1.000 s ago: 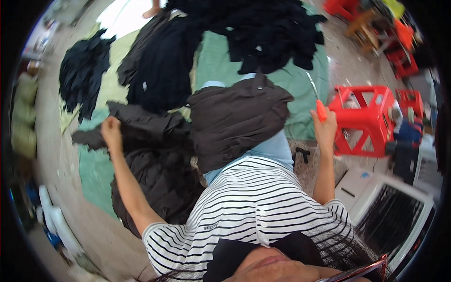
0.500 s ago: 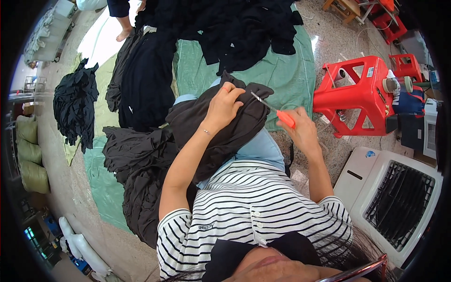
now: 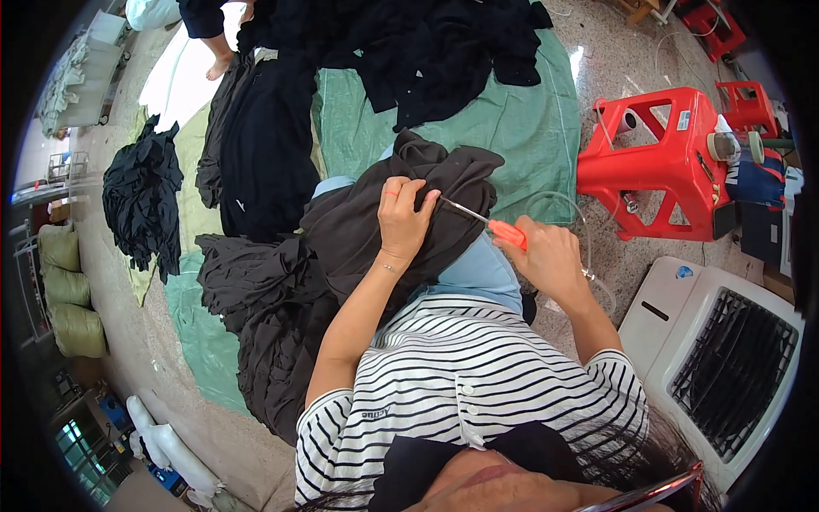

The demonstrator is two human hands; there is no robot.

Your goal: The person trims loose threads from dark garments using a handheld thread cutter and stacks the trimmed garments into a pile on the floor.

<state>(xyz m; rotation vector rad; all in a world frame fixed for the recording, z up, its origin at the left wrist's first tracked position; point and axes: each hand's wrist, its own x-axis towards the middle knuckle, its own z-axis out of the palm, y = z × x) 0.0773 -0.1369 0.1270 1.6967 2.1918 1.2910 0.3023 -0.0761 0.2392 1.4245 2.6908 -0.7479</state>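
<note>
Dark grey-brown fabric (image 3: 358,213) lies bunched over my lap. My left hand (image 3: 403,220) is closed on a bit of it, thumb and fingertips pinched together near the middle of the cloth. In my right hand (image 3: 550,260) is a tool with an orange handle (image 3: 508,233) and a thin metal shaft (image 3: 465,210). The shaft points left across the cloth, its tip at or very near my left fingertips. Whether the tip touches the cloth I cannot tell. More dark crumpled cloth (image 3: 277,316) lies by my left side.
Green sheeting (image 3: 533,119) covers the floor ahead, with black garments (image 3: 426,51) heaped on it. A red stool (image 3: 653,162) stands at the right, a clear hose (image 3: 589,243) near it. A white air cooler (image 3: 648,311) is at the lower right. Another person's foot (image 3: 218,68) shows far left.
My right hand has brought the tool down and left, so its tip meets my left fingertips. My left hand has shifted slightly lower and now pinches the cloth with fingers curled.
</note>
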